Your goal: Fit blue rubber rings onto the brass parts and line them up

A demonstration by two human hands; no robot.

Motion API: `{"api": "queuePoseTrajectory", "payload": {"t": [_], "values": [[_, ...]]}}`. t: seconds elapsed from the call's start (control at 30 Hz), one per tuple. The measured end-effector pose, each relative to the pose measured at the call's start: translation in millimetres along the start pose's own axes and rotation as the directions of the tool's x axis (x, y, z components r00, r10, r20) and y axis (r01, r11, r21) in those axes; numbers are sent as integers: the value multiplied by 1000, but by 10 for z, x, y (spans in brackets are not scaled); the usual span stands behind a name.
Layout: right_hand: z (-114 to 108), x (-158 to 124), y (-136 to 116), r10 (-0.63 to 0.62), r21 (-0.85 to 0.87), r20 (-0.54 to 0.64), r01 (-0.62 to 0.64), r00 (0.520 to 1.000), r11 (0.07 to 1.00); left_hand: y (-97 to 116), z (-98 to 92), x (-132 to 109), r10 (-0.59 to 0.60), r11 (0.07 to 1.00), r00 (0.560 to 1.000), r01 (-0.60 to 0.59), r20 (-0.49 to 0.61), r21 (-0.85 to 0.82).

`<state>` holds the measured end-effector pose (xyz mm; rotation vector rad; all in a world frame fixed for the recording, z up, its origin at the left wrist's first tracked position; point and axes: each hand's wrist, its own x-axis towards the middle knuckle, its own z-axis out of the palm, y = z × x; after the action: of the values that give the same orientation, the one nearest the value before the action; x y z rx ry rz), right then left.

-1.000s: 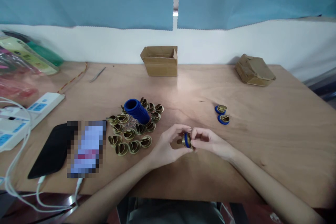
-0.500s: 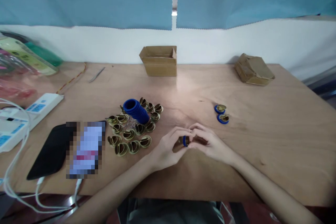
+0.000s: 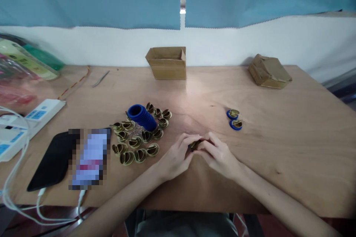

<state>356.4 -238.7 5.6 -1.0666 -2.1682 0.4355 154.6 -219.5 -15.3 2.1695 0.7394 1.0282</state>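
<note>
My left hand and my right hand meet over the wooden table, fingers pinched together around a small brass piece with a blue ring, mostly hidden by the fingers. To the left lies a cluster of several loose brass pieces around a stack of blue rings. Two brass pieces fitted with blue rings lie to the right, beyond my right hand.
An open cardboard box and a closed brown packet stand at the back. A phone, a power strip with white cables, tweezers and plastic bags occupy the left side.
Both hands have lowered toward the table and closed tighter over the piece; the blue ring, plainly visible one second ago, is now almost covered by the fingers.
</note>
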Motion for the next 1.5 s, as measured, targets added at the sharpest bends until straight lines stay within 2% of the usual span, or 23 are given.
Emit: {"api": "queuePoseTrajectory", "payload": {"t": [0.33,0.67,0.9,1.2,1.33,1.5], "values": [[59,-33,-48,-12,-84,-42,8,999,996,20,9,22,164,979,986,-157,-43,133],[26,-41,-34,-105,-196,-33,97,994,976,40,36,10,219,959,973,-201,-72,202],[-4,-9,-41,-118,-145,-33,112,993,983,45,25,11,218,962,972,-200,-83,186],[-43,29,-16,-55,50,-13,56,998,997,42,28,5,225,957,967,-195,-123,215],[-45,29,-10,-97,50,-39,99,995,994,52,22,9,242,951,960,-206,-144,229],[-55,16,-21,-148,14,-74,150,986,989,83,31,30,311,935,929,-262,-200,239]]}}
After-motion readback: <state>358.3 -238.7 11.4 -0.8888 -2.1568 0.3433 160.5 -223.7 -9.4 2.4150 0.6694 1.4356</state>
